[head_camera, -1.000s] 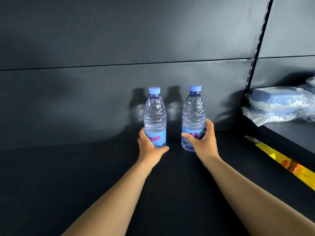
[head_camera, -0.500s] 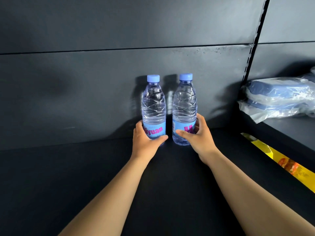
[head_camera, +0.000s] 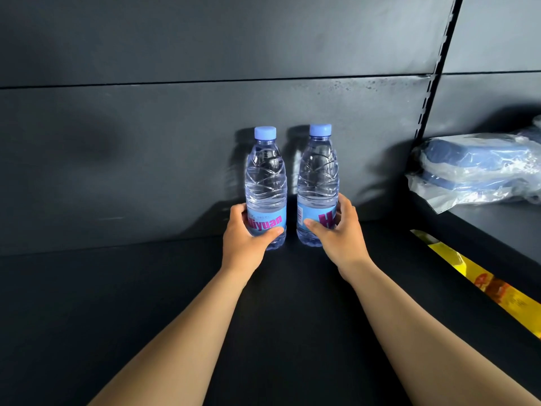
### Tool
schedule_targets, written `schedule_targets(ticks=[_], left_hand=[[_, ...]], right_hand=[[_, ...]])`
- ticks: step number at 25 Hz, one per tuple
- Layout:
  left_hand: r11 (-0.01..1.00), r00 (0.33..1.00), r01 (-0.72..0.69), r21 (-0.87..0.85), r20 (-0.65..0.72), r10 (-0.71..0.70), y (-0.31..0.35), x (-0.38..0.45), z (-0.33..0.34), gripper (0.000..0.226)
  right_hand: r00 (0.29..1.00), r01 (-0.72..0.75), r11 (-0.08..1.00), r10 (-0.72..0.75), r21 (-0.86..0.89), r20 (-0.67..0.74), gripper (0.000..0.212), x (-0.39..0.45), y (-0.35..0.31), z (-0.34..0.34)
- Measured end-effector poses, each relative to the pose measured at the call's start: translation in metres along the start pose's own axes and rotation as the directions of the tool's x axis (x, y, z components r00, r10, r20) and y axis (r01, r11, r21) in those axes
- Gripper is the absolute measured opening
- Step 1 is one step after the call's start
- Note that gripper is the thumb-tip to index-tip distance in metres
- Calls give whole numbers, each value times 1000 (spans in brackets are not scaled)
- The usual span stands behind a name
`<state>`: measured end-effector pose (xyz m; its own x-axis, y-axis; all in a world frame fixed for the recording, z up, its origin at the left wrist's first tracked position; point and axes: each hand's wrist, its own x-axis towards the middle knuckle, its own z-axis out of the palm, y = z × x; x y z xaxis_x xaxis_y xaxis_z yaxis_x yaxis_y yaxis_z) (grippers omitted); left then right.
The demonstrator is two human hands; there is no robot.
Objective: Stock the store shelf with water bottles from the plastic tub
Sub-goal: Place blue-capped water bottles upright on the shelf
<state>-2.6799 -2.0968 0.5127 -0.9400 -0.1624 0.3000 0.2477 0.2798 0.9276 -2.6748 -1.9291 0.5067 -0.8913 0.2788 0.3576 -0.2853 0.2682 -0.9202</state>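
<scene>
Water bottles: two, upright on shelf; left hand grips left bottle, right hand grips right bottle.

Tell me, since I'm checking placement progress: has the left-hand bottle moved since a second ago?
Yes. The left bottle has gone back toward the shelf's back panel and now stands close against it, held by the left hand.
</scene>
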Motion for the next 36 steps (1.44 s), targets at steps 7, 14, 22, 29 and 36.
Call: schedule_targets(ticks=[7, 14, 22, 29, 36], left_hand=[[998, 999, -34, 48, -24, 35, -1, 0, 0, 63], [993, 998, -49, 106, -22, 52, 1, 1, 6, 64], [987, 999, -30, 157, -6, 31, 8, -5, 3, 66], [778, 978, -180, 602, 192, 77, 55, -18, -39, 62], [234, 891, -453, 860, 446, 82, 121, -92, -113, 84]], right_hand=[[1000, 4, 999, -5, -51, -14, 63, 2, 1, 2], [999, 6, 998, -8, -68, -33, 61, 3, 1, 2], [1000, -10, 997, 8, -77, -20, 60, -3, -8, 1], [997, 49, 912, -20, -408, 76, 60, -28, -58, -31], [960, 244, 635, -49, -733, 277, 76, -108, -139, -66]])
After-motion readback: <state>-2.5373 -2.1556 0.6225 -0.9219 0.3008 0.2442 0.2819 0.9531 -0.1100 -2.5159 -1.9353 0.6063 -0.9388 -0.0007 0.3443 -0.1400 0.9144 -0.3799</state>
